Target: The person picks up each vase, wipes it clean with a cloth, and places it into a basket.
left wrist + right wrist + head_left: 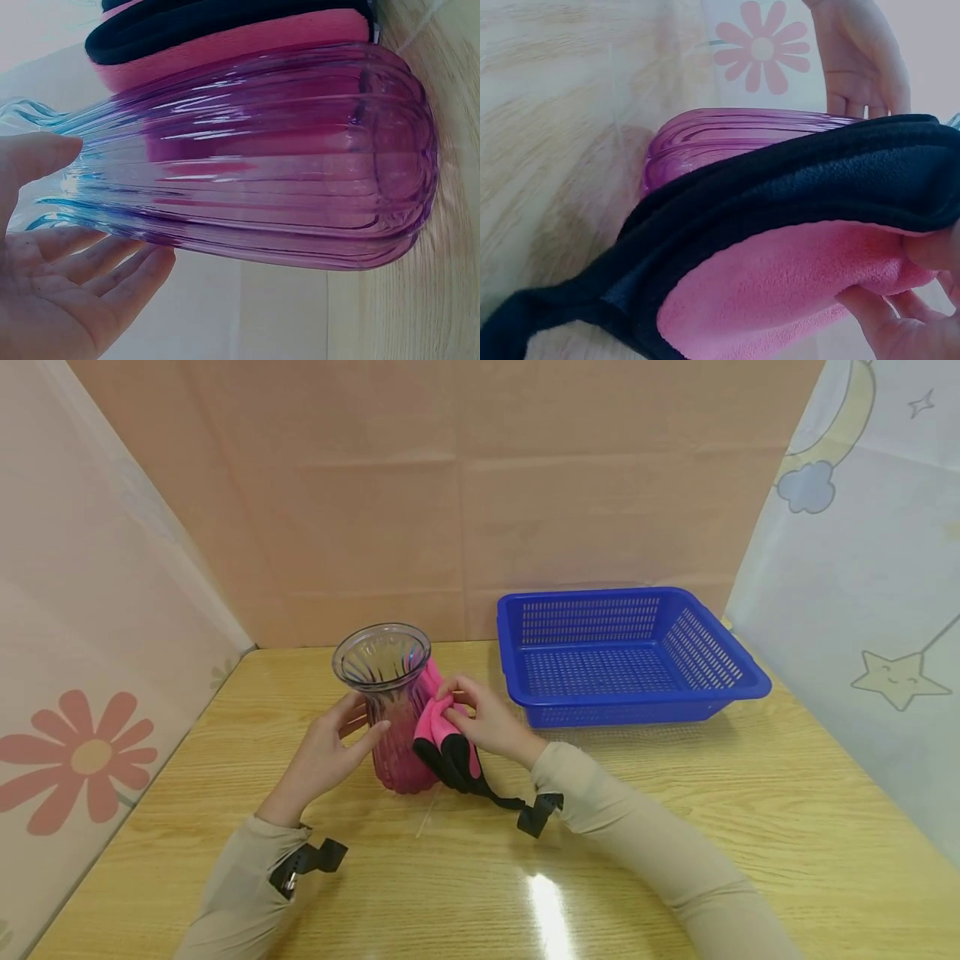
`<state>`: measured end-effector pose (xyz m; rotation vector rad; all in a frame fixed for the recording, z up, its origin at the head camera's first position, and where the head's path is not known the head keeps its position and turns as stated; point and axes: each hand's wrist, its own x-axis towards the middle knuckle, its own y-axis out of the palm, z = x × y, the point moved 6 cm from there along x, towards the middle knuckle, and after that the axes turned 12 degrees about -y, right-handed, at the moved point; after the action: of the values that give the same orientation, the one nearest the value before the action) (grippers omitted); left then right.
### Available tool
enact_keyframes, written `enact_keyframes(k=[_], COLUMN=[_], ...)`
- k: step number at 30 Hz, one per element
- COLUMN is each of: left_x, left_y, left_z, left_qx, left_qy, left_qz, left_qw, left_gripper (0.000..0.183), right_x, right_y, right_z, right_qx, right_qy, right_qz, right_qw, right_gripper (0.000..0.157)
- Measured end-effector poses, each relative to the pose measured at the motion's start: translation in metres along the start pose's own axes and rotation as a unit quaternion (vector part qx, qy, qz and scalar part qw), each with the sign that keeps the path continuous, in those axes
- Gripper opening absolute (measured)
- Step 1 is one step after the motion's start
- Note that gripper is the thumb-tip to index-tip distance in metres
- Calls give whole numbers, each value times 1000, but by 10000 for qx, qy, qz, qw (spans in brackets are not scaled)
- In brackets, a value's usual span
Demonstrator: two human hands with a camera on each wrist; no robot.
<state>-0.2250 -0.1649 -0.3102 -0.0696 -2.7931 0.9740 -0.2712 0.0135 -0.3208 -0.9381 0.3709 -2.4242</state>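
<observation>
A ribbed glass vase [397, 739], bluish at its flared rim and purple-pink at the base, stands upright on the wooden table. My left hand [324, 760] holds it round the upper body from the left, thumb in front and fingers behind. Against the vase's right side is a soft pink fleece item [431, 718] with black edging and a black strap, folded over. My right hand [487, 718] pinches its pink part between thumb and fingers. In the right wrist view the black edging [795, 180] partly covers the vase [697, 142].
A blue plastic basket [615, 702] with slotted walls stands at the back right. A thin pale strip [427, 814] lies on the table [420, 893] in front of the vase. An orange-tan backdrop [375, 527] rises behind, with patterned sheets at both sides.
</observation>
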Motion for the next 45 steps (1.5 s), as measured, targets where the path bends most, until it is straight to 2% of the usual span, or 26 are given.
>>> enact_keyframes(k=[9, 20, 28, 36, 45], left_x=[-1, -1, 0, 0, -1], left_y=[0, 0, 0, -1, -2], left_z=[-1, 0, 1, 0, 0], left_qx=[-58, -62, -39, -22, -37], left_qy=[-55, -133, -203, -146, -206], left_qz=[15, 60, 89, 69, 103], left_qw=[10000, 9999, 9997, 9999, 9997], left_gripper=[55, 55, 55, 55, 56], right_x=[-5, -4, 3, 13, 17], right_y=[1, 1, -3, -8, -14], right_z=[-3, 0, 8, 21, 33], right_qx=[-114, -227, -316, -172, -84], right_qy=[-107, -147, -171, -307, -223], right_qz=[66, -52, -91, -245, -527], right_qw=[9999, 9996, 9993, 9991, 9983], right_gripper=[14, 13, 13, 13, 13])
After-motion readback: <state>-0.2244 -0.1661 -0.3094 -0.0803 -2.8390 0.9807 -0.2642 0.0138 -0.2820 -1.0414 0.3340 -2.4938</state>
